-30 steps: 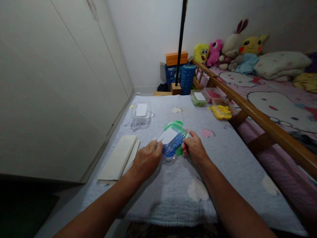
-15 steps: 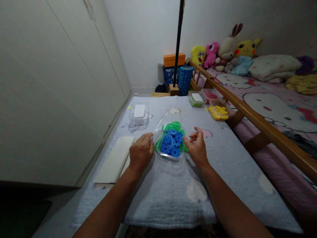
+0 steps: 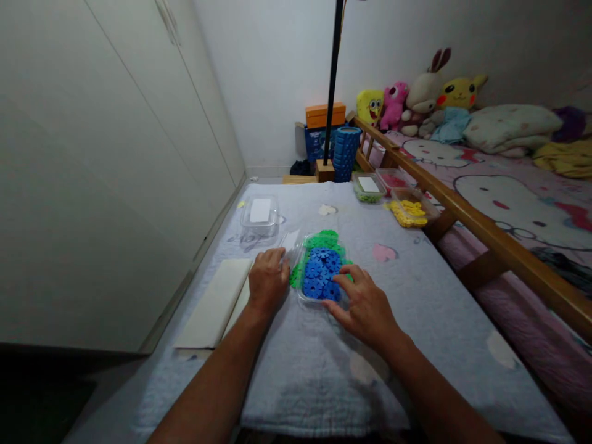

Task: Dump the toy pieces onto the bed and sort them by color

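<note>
A clear plastic box (image 3: 305,300) of blue snowflake-shaped plastic pieces (image 3: 321,271) is in the middle of the table. Green pieces of the same kind (image 3: 326,237) lie behind the box and to both sides of it. At the box's left, my left hand (image 3: 269,277) has its fingers closed on a clear lid (image 3: 290,242) that bears a white label. My right hand (image 3: 358,302) is at the box's near right corner, thumb and fingers apart. Whether its fingertips touch the rim, I cannot tell.
Folded cream card (image 3: 215,302) lies at left, behind it a clear box with a white label (image 3: 259,213). At the far right are boxes of green (image 3: 369,188), red (image 3: 393,179) and yellow pieces (image 3: 409,213). A wooden bed rail (image 3: 481,231) borders the table's right side.
The lid in my left hand has tilted lower to the left, and its white label now shows. My right hand has moved nearer to me, to the box's front right corner.
</note>
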